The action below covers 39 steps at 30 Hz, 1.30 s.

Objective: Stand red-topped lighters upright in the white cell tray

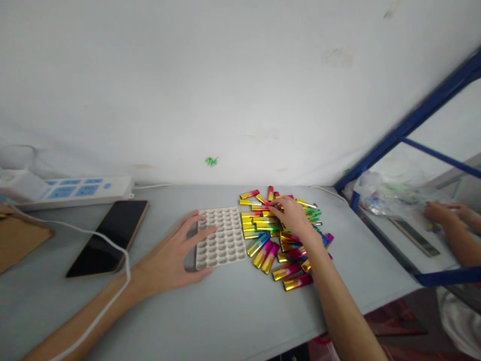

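The left hand [165, 265] is spread, thumb apart from the fingers, around the left side of the pale tray [225, 238] on the desk [210, 311], with fingertips over its cells. The right hand [292, 213] has its fingertips drawn close together at the upper part of the pile of shiny lighters [269, 258], just right of the tray; whether it grips one, I cannot tell.

The lighters lie loose, overlapping and pointing several ways, so pulling one from the pile could roll or drag its neighbours. The left hand's light, open hold might let the tray slide if bumped. The white cable [127, 258] crosses the view of the left forearm and the phone [108, 238], and could snag if that arm moves.

The tray has rows of small cells, with no lighter visible in them. Beyond the blue frame [379, 150], a clear bag [370, 185] holds things too blurred to name.
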### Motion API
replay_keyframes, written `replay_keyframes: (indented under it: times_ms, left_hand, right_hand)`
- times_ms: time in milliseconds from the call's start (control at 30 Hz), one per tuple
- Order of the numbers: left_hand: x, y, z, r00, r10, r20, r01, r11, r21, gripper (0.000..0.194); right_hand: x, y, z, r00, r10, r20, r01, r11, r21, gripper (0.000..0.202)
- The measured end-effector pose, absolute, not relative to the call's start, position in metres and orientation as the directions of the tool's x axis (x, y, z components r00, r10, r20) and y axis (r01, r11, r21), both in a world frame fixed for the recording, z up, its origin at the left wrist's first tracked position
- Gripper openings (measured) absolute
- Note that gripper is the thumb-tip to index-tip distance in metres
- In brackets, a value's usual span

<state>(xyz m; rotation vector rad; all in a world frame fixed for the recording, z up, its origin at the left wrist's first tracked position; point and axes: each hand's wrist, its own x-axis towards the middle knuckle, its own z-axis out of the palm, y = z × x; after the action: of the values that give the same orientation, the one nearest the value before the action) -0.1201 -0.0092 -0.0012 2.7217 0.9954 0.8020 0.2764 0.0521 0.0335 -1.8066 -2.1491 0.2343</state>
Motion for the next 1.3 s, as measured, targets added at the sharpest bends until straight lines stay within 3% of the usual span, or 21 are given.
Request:
replay_keyframes:
  times_ms: [200, 267, 400, 567, 667, 733, 867, 1000, 1300]
  left_hand:
    - [-0.121, -0.012, 0.0, 0.631, 0.648, 0.427, 0.554, -0.761, 0.338, 0.078]
    - [-0.12, -0.014, 0.001, 0.63, 0.654, 0.418, 0.552, -0.756, 0.351, 0.077]
    - [-0.118, -0.017, 0.003, 0.634, 0.66, 0.403, 0.541, -0.751, 0.379, 0.072]
    - [-0.118, -0.018, 0.003, 0.626, 0.661, 0.412, 0.531, -0.749, 0.395, 0.071]
    - [-0.118, -0.017, 0.003, 0.616, 0.668, 0.417, 0.532, -0.743, 0.406, 0.071]
    - [-0.118, -0.016, 0.005, 0.614, 0.672, 0.414, 0.535, -0.74, 0.408, 0.069]
    - [-0.116, -0.017, 0.008, 0.615, 0.673, 0.411, 0.538, -0.739, 0.405, 0.068]
    - [-0.116, -0.017, 0.011, 0.621, 0.667, 0.411, 0.54, -0.744, 0.393, 0.067]
    - [-0.116, -0.015, 0.013, 0.634, 0.671, 0.385, 0.549, -0.741, 0.387, 0.063]
  right_hand:
    - [0.285, 0.072, 0.05, -0.286, 0.955, -0.076, 0.81, 0.199, -0.552, 0.031]
    - [0.288, 0.072, 0.05, -0.303, 0.952, -0.044, 0.761, 0.213, -0.613, 0.037]
    - [0.287, 0.064, 0.044, -0.185, 0.967, 0.176, 0.589, 0.252, -0.768, 0.042]
    - [0.262, 0.058, 0.044, 0.067, 0.962, 0.265, 0.114, 0.256, -0.96, 0.04]
    - [0.234, 0.053, 0.052, 0.176, 0.967, 0.184, -0.269, 0.227, -0.936, 0.042]
    - [0.215, 0.046, 0.059, 0.142, 0.979, 0.148, -0.398, 0.193, -0.897, 0.043]
    - [0.181, 0.025, 0.066, 0.003, 0.993, 0.119, -0.434, 0.108, -0.895, 0.044]
    - [0.155, 0.009, 0.065, -0.175, 0.984, -0.031, -0.372, -0.095, -0.923, 0.051]
    - [0.141, 0.008, 0.058, -0.243, 0.946, -0.214, -0.306, -0.284, -0.909, 0.071]
